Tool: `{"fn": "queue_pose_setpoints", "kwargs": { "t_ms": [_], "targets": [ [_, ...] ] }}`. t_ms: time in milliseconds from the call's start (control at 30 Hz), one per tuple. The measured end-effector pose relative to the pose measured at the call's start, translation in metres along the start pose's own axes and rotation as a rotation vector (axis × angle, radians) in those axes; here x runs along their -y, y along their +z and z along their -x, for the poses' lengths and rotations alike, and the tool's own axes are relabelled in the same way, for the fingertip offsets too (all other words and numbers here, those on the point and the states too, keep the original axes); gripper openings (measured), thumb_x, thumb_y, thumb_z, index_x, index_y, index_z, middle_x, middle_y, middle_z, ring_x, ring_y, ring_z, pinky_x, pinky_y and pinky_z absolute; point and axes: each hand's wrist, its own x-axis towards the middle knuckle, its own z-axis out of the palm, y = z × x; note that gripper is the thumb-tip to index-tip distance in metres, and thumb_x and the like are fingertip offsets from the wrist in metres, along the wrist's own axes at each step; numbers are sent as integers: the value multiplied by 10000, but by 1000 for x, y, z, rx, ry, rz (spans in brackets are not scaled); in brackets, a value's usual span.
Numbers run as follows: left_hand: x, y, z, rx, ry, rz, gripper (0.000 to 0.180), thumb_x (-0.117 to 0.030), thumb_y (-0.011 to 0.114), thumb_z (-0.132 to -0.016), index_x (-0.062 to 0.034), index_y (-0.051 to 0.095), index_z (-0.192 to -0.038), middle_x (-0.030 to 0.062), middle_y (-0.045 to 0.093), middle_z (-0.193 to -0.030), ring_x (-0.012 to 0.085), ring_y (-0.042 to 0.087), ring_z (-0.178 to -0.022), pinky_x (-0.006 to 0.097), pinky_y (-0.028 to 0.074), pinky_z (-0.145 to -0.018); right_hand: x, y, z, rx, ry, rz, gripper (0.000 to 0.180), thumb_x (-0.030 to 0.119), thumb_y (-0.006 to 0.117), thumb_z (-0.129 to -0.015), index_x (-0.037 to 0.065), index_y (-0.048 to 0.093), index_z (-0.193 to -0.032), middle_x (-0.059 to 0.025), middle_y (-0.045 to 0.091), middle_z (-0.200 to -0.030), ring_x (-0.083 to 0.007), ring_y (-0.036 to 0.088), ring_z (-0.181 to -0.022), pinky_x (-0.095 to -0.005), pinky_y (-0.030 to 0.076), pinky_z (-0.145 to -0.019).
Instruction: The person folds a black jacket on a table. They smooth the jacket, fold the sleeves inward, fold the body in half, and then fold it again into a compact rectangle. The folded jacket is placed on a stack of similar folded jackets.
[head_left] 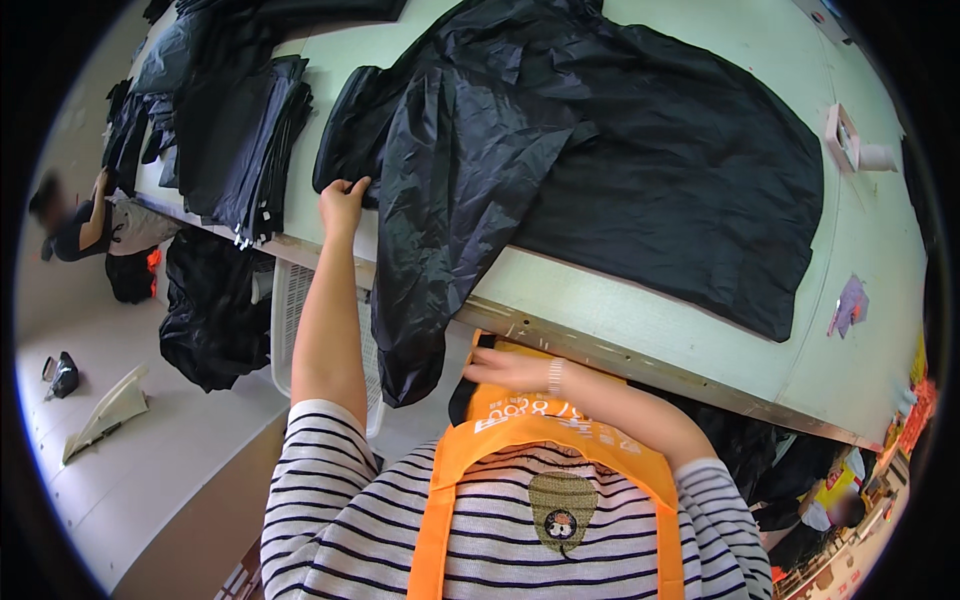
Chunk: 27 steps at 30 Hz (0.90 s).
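Note:
A large black garment (pixel 680 170) of thin, shiny cloth lies spread over the pale table. One sleeve-like part (pixel 450 200) is creased and hangs over the front edge. To the left of it, my left hand (pixel 343 205) pinches the lower end of a folded black section (pixel 350 140) between thumb and fingers. My right hand (pixel 508 371) is at my waist, below the table edge, with its fingers stretched out against my orange apron (pixel 590 435). It is apart from the garment and seems to hold nothing.
Stacked dark garments (pixel 240 140) lie at the table's left. A white plastic basket (pixel 290 310) stands under the front edge, beside black cloth (pixel 210 310). At the right are a small pink holder (pixel 842 138) and a purple scrap (pixel 852 305). Another person (pixel 90 225) is at far left.

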Motion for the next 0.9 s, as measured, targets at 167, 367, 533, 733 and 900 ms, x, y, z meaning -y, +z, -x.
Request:
{"fn": "queue_pose_setpoints", "kwargs": {
  "t_ms": [167,367,533,733,900],
  "targets": [
    [8,-3,0,22,-2,22,407,-391,781,-699,-1,673,-747,182,639,-679,307,632,-670,385,473,-643,87,10,-33,-11,253,-302,613,553,476,-901,40,590,-1215,-240,418,-1397,-325,494,-1221,-393,425,-985],
    [13,-1,2,25,4,46,434,-414,771,-715,6,661,-725,162,638,-649,276,624,-624,381,464,-620,75,-19,-5,-91,315,-385,664,538,495,-899,-54,574,-1188,-248,480,-1297,-330,610,-992,-376,589,-726],
    [2,-6,0,24,16,2,430,-425,765,-718,-7,670,-746,164,632,-658,293,609,-633,378,462,-627,60,3,-80,-385,172,-357,530,453,542,-901,-63,625,-987,-182,652,-880,-262,616,-794,-385,476,-691],
    [6,0,-1,14,50,65,434,-394,780,-712,20,651,-710,149,605,-606,243,564,-562,361,441,-586,35,-18,-25,-641,-161,-680,289,272,516,-902,11,591,-802,-59,559,-705,-178,509,-665,-340,436,-648],
    [16,0,2,18,47,90,421,-376,780,-716,25,650,-708,152,589,-582,230,552,-542,363,433,-572,33,-144,180,-653,-73,-554,183,255,564,-917,76,592,-937,29,597,-868,-94,568,-780,-248,460,-703]
  ]
}}
